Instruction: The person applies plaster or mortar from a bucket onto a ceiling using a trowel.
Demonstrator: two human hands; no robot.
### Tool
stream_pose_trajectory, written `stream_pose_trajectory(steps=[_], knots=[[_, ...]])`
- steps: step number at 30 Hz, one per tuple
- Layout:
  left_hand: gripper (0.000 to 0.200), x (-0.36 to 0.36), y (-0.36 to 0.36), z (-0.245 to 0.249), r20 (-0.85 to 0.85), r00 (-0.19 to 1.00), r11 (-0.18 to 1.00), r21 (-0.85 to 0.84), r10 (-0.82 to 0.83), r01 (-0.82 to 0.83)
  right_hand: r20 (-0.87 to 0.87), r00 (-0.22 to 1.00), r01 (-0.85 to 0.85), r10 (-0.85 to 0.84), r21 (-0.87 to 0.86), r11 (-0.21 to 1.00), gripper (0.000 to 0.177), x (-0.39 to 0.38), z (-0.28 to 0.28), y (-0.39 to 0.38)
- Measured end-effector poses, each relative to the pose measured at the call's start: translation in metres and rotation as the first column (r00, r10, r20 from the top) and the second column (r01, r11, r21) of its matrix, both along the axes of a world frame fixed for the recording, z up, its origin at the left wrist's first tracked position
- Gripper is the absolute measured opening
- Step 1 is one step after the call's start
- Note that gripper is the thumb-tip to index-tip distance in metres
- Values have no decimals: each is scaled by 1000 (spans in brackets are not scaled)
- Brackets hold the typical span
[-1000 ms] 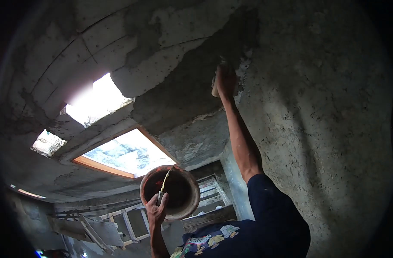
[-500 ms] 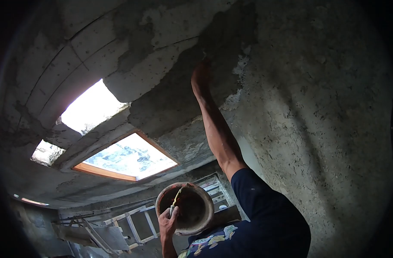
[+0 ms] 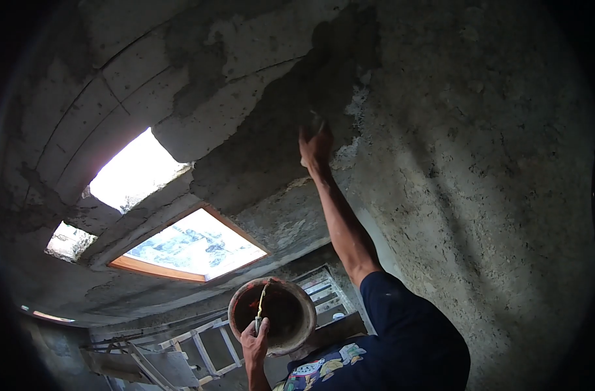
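My left hand [image 3: 254,341] is closed around the grip of a round bucket [image 3: 308,319] at the bottom middle. The bucket's thin yellowish handle [image 3: 263,300] runs from my fingers to the far rim. Inside, the bucket is dark, with reddish marks near the rim. My right hand [image 3: 317,144] is raised on an outstretched arm to a dark, damp-looking patch [image 3: 271,137] of the wall. Its fingers are curled around something thin that blends into the patch; I cannot make out what it is.
Left of my arm are a wood-framed window [image 3: 203,247] and two rough openings, the larger opening [image 3: 138,171] above. Rough grey wall [image 3: 493,195] rises at right. A wooden ladder [image 3: 209,352] and boards lie behind the bucket. A pale ragged strip [image 3: 356,117] edges the damp patch.
My right hand has come down along the damp patch, and its curled fingers show more plainly. The bucket and my left hand have shifted slightly left in view.
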State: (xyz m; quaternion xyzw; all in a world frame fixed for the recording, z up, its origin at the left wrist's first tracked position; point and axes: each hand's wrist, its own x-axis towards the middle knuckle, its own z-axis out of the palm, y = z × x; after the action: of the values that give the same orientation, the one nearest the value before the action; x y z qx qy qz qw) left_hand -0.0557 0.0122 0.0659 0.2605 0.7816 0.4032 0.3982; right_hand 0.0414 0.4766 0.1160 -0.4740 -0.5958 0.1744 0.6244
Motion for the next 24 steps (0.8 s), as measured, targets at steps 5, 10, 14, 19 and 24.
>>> stream_pose_trajectory(steps=[5, 10, 14, 19, 24], knots=[[37, -3, 3, 1, -4, 1000, 1000, 0, 9, -9, 136, 986, 51, -93, 288, 956, 47, 24, 11, 37], [35, -4, 10, 4, -20, 1000, 1000, 3, 16, -16, 310, 944, 33, -112, 247, 968, 47, 36, 28, 88], [33, -3, 11, 1, -14, 1000, 1000, -20, 24, -24, 413, 899, 79, -147, 176, 981, 46, 40, 26, 107], [33, 2, 13, 2, -8, 1000, 999, -50, -7, 6, 350, 931, 73, -107, 109, 991, 45, 30, 35, 102], [33, 7, 9, 1, 34, 999, 997, -76, -21, 23, 180, 984, 8, -11, 18, 1000, 46, 27, 47, 88]])
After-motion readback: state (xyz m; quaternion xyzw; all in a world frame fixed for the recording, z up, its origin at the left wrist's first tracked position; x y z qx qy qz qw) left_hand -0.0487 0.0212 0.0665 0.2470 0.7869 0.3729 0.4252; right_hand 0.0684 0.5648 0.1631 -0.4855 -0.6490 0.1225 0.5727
